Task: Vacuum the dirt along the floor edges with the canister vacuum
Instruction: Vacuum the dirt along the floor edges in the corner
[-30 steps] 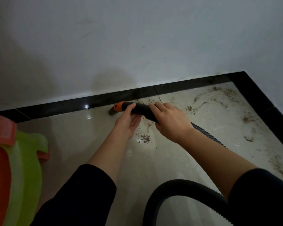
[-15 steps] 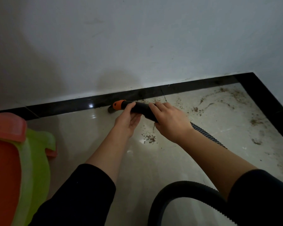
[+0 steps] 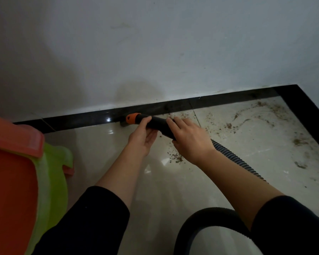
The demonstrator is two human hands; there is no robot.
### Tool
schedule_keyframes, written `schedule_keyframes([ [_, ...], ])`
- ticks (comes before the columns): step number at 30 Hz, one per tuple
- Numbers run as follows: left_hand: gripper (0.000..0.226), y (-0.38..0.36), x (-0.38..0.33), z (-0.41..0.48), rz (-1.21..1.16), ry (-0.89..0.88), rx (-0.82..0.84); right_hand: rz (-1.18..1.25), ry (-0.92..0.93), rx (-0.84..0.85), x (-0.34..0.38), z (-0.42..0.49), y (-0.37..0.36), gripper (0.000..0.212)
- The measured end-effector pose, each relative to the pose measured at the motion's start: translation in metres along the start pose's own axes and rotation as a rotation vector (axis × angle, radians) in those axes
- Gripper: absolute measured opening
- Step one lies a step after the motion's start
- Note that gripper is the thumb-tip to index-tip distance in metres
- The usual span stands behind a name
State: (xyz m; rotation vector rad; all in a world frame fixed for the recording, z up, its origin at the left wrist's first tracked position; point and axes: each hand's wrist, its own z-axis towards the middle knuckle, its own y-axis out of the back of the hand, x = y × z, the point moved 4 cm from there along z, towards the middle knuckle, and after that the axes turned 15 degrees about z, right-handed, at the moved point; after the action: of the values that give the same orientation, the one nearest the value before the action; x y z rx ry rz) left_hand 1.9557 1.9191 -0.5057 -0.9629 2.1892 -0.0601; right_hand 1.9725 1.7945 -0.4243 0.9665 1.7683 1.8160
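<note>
Dirt (image 3: 177, 158) lies scattered on the pale floor (image 3: 103, 153), with a small heap at six o'clock of the right hand (image 3: 190, 139) and more spread toward the corner at two o'clock. Both hands grasp the black vacuum wand (image 3: 155, 124). The left hand (image 3: 142, 138) has its thumb on top just behind the orange collar (image 3: 132, 118), probably to steer the tip. The right hand's fingers wrap over the rear, likely to push and to carry the ribbed hose (image 3: 236, 159) trailing to four o'clock. The wand lies low along the black skirting (image 3: 77, 121), so its nozzle, pointing to nine o'clock, meets the floor edge. Stacked plastic stools (image 3: 17, 181) stand at eight o'clock, well apart
</note>
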Motion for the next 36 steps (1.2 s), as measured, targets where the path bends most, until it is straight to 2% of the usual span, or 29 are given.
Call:
schedule_keyframes([
  [10,0.04,0.017,-0.003,0.004,-0.011,-0.003,-0.031,-0.015,0.001,-0.041,0.01,0.007,-0.012,0.07],
  [14,0.036,0.018,-0.005,0.003,-0.004,-0.008,-0.033,-0.026,0.016,-0.04,0.011,0.008,-0.014,0.069],
  [26,0.031,-0.003,0.003,0.003,0.025,-0.002,-0.003,-0.021,-0.002,-0.078,-0.007,-0.001,-0.01,0.073],
  [36,0.043,-0.027,0.01,0.008,0.041,0.006,0.026,-0.043,-0.043,-0.055,-0.026,-0.01,0.0,0.065],
])
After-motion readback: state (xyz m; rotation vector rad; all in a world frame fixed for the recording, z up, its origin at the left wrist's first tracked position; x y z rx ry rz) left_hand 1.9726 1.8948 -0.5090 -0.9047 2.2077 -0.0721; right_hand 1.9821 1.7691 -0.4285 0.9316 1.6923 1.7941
